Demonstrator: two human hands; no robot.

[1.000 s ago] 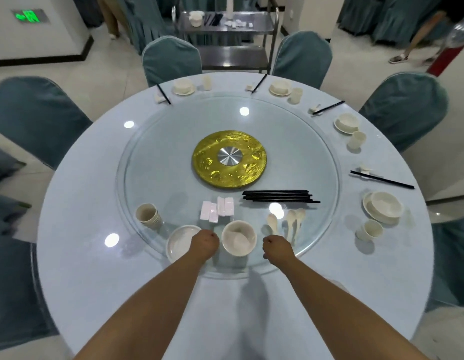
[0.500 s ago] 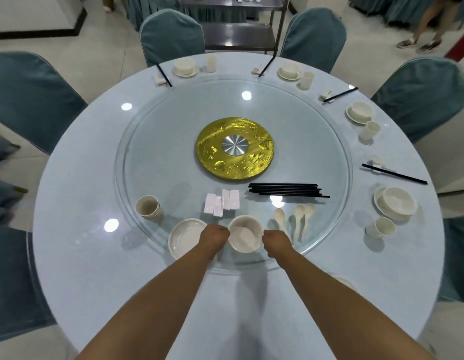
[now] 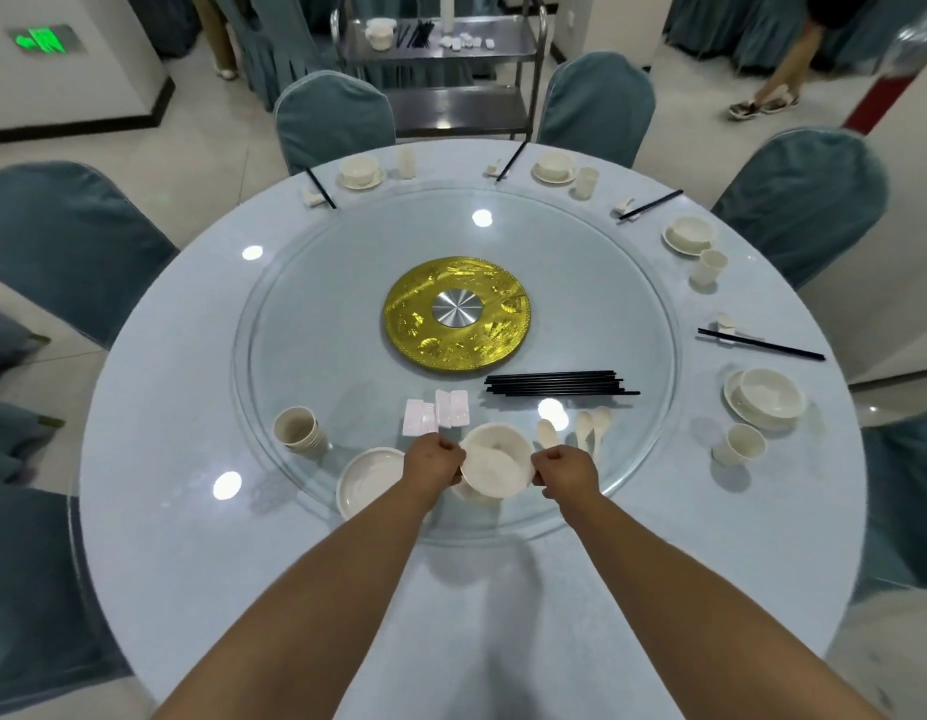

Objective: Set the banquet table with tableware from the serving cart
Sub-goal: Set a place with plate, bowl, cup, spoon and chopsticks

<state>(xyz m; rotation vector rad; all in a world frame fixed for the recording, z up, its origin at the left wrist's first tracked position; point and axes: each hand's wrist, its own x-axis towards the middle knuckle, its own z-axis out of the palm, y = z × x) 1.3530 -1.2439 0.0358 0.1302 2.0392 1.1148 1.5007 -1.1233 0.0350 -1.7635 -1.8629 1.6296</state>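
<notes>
Both hands now grip bowl [image 3: 497,462]: left hand [image 3: 433,459] and right hand [image 3: 564,471] pinch opposite rims; a second ago, fists beside it. Bowl lifted, tilted above glass turntable [image 3: 305,314], beside plate [image 3: 368,483]. Next place setting likely starts.

teal-covered chairs [image 3: 66,241], pale tiled floor [image 3: 191,122]

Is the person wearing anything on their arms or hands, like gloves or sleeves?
No. Both arms are bare all the way down to the bottom of the picture: no sleeves show. The left hand and right hand have no gloves. No watch, bracelet or ring can be seen on the wrists or fingers. Two plain, bare arms and hands.
</notes>
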